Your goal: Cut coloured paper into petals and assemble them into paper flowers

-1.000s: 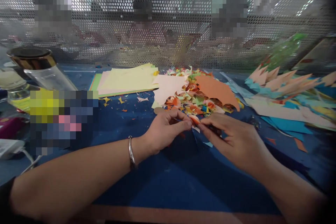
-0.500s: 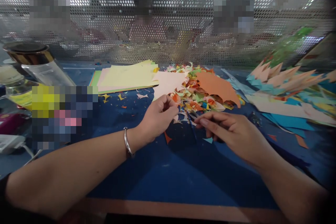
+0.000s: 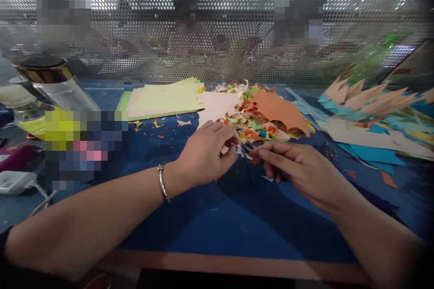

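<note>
My left hand, with a silver bangle at its wrist, is above the blue table near the paper scraps. Its fingers are curled, thumb and forefinger close together; whatever they pinch is too small to make out. To its right, my right hand is closed around a thin pointed metal tool, whose tip points toward the left fingertips. Most of the tool is hidden by the fingers. Just beyond both hands lie a pale pink paper sheet, a heap of colourful paper cuttings and an orange sheet with scalloped edges.
Behind on the left rests a stack of coloured paper. A lidded clear bottle and a white charger stand far left. Folded peach paper points and blue paper are at right. A perforated metal screen bounds the back.
My left hand has turned and shifted slightly right, its fingers now nearer the tool's tip. My right hand stays almost in place, still gripping the tool.
</note>
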`<state>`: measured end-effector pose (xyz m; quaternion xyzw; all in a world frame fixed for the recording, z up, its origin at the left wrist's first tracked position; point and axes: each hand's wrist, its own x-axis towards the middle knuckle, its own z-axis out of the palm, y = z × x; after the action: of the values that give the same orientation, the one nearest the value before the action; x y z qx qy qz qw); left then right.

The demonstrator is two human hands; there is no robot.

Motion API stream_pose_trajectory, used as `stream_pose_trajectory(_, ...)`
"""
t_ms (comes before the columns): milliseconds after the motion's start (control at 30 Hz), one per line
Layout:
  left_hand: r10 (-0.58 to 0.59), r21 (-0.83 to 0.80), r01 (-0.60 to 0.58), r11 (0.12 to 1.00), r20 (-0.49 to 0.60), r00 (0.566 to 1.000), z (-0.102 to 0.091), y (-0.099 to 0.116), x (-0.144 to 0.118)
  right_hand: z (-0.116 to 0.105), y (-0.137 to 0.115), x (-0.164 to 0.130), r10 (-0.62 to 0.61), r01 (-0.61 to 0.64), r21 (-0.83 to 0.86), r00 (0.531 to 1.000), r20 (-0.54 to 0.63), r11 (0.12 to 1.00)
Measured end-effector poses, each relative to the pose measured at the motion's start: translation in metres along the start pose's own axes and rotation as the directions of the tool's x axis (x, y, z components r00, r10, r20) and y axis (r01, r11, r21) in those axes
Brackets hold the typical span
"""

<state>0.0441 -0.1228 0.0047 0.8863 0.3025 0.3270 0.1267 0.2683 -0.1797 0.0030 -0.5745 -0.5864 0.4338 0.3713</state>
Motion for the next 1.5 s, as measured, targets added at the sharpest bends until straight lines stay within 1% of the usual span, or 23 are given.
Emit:
stream_pose_trajectory(67,0.146,-0.003,-0.146,0.989,-0.037,0.989,0.005,0.004,-0.003,0.001,0.000,0.000,0.003,-0.003,0.022,1.000,0.004,1.000)
stream_pose_trajectory(133,0.246,0.034,-0.245,0.969,-0.031,0.969,0.008,0.008,-0.005,0.002,0.001,0.000,0.005,-0.005,0.062,1.000,0.008,0.998)
stream_pose_trajectory(200,0.293,0.098,-0.290,0.952,-0.013,0.956,0.010,0.010,-0.006,0.004,0.000,0.000,0.019,-0.021,0.100,1.000,0.017,0.995)
stream_pose_trajectory(300,0.315,0.157,-0.309,0.938,-0.009,0.949,0.010,0.010,-0.006,0.007,-0.003,-0.001,0.044,-0.047,0.124,0.999,0.027,0.991)
stream_pose_trajectory(533,0.299,0.207,-0.286,0.936,-0.036,0.953,0.010,0.008,-0.007,0.014,-0.003,-0.003,0.042,-0.049,0.084,0.996,0.074,0.995)
stream_pose_trajectory(700,0.283,0.156,-0.274,0.949,-0.035,0.959,0.013,0.008,-0.006,0.015,-0.001,-0.002,0.059,-0.067,0.103,0.995,0.086,0.992)
stream_pose_trajectory(800,0.210,0.043,-0.208,0.977,-0.052,0.976,0.014,0.006,-0.006,0.014,0.001,-0.001,0.051,-0.060,0.129,0.996,0.075,0.990)
stream_pose_trajectory(900,0.085,-0.130,-0.097,0.987,-0.097,0.992,0.016,0.003,-0.004,0.011,0.003,0.000,0.023,-0.030,0.151,0.999,0.048,0.988)
stream_pose_trajectory(967,0.020,-0.188,-0.041,0.981,-0.112,0.994,0.016,0.002,-0.004,0.010,0.003,-0.001,0.031,-0.036,0.165,0.999,0.036,0.986)
stream_pose_trajectory(1067,-0.010,-0.229,-0.014,0.973,-0.103,0.995,0.015,0.003,-0.003,0.010,0.002,-0.001,0.051,-0.053,0.184,0.999,0.019,0.981)
stream_pose_trajectory(1167,-0.018,-0.252,-0.014,0.968,-0.125,0.992,0.014,0.006,-0.004,0.012,0.001,-0.002,0.022,-0.019,0.174,1.000,-0.012,0.985)
stream_pose_trajectory(1233,-0.021,-0.254,-0.019,0.967,-0.153,0.988,0.014,0.007,-0.005,0.013,0.001,-0.002,-0.020,0.024,0.142,0.999,-0.030,0.990)
stream_pose_trajectory(1267,-0.018,-0.263,-0.022,0.965,-0.150,0.989,0.014,0.008,-0.006,0.014,0.000,-0.001,-0.042,0.046,0.113,0.998,-0.037,0.993)
stream_pose_trajectory(1333,0.002,-0.298,-0.037,0.954,-0.114,0.993,0.015,0.010,-0.007,0.015,-0.001,-0.001,-0.090,0.092,0.032,0.995,-0.047,0.995)
stream_pose_trajectory(1400,0.031,-0.338,-0.048,0.940,-0.055,0.998,0.017,0.012,-0.008,0.015,-0.002,-0.002,-0.154,0.150,-0.077,0.987,-0.045,0.986)
stream_pose_trajectory(1500,0.046,-0.351,-0.055,0.935,-0.033,0.998,0.019,0.014,-0.009,0.014,-0.005,-0.003,-0.242,0.231,-0.227,0.970,-0.020,0.946)
